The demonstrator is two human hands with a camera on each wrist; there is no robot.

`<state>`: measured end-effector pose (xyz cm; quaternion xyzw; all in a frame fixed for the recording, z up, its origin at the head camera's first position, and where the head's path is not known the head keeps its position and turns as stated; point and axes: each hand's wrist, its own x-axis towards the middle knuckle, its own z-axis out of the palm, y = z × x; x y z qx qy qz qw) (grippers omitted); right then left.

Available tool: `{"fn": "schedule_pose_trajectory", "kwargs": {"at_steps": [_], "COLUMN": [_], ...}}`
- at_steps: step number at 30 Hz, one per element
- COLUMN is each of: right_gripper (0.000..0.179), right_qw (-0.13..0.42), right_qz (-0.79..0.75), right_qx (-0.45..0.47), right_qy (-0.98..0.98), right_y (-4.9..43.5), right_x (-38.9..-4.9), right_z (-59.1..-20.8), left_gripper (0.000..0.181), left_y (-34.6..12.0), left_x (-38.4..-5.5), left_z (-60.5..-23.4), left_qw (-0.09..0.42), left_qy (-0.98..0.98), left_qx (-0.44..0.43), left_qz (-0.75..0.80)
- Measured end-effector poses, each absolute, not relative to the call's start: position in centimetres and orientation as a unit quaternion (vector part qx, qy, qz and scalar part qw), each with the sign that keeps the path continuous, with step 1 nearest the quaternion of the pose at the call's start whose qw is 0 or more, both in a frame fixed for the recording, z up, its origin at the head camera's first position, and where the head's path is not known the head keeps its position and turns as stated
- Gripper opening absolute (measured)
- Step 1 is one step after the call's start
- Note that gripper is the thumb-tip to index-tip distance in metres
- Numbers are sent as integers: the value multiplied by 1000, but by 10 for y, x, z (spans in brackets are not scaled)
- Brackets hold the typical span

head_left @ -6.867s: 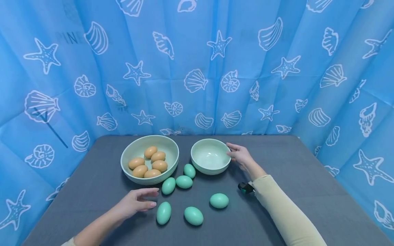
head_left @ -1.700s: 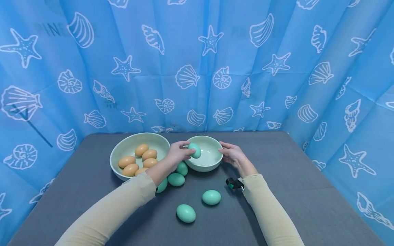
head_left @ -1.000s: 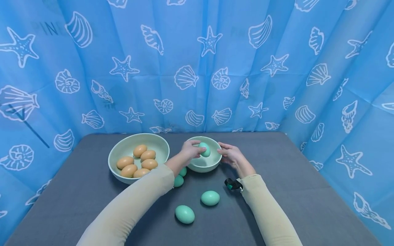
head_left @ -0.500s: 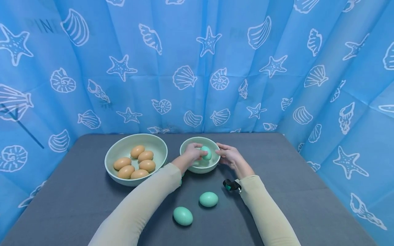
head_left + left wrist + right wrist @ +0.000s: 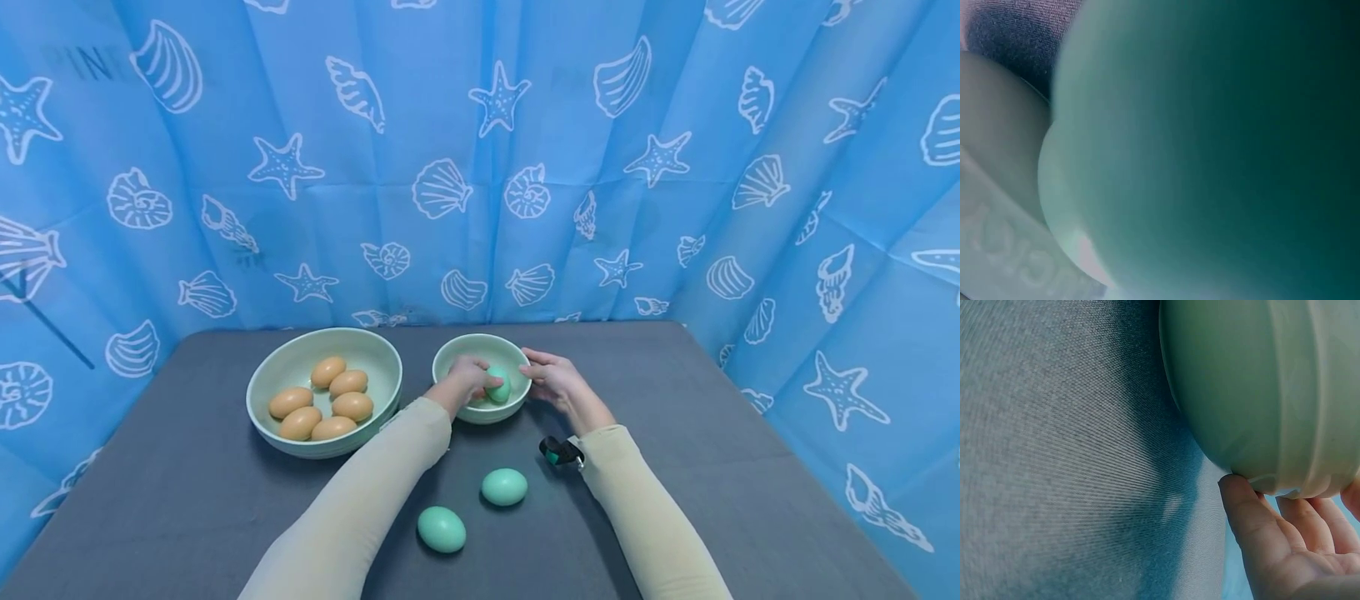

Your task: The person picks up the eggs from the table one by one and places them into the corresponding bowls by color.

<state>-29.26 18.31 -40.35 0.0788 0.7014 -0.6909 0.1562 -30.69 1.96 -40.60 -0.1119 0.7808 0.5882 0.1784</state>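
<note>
"What's everything standing on?"

"A table (image 5: 697, 508) with rounded back corners, covered in grey cloth (image 5: 1054, 456) that shows a fine weave up close."

"And what sits right on it?"

"Toward the back, a big bowl (image 5: 322, 449) on the left and a small bowl (image 5: 487, 415) to its right, standing apart."

"Nearer the front?"

"Two green eggs on their sides: a front egg (image 5: 442, 529), and a back egg (image 5: 505, 487) just beside it to the right, not touching."

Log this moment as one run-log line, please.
left hand: holds green egg inside small bowl | right hand: grips small bowl's edge | large bowl: six brown eggs | table: two green eggs visible
</note>
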Motion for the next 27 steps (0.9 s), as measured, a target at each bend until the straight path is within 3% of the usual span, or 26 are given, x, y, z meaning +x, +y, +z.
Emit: {"fn": "schedule_pose_trajectory", "kwargs": {"at_steps": [18,27], "right_gripper": [57,57], "right_qw": [142,141], "right_qz": [-697,-698], "right_qx": [75,75], "right_qy": [699,698], "right_y": [181,181], "right_x": [-295,-295], "right_z": [-404,-406], "left_gripper": [53,48], "left_y": [19,18], "left_x": [-311,-312], "left_z": [-404,-406], "left_qw": [185,192], "left_qy": [811,813], "left_qx": [-112,-110], "left_qz": [544,538]}}
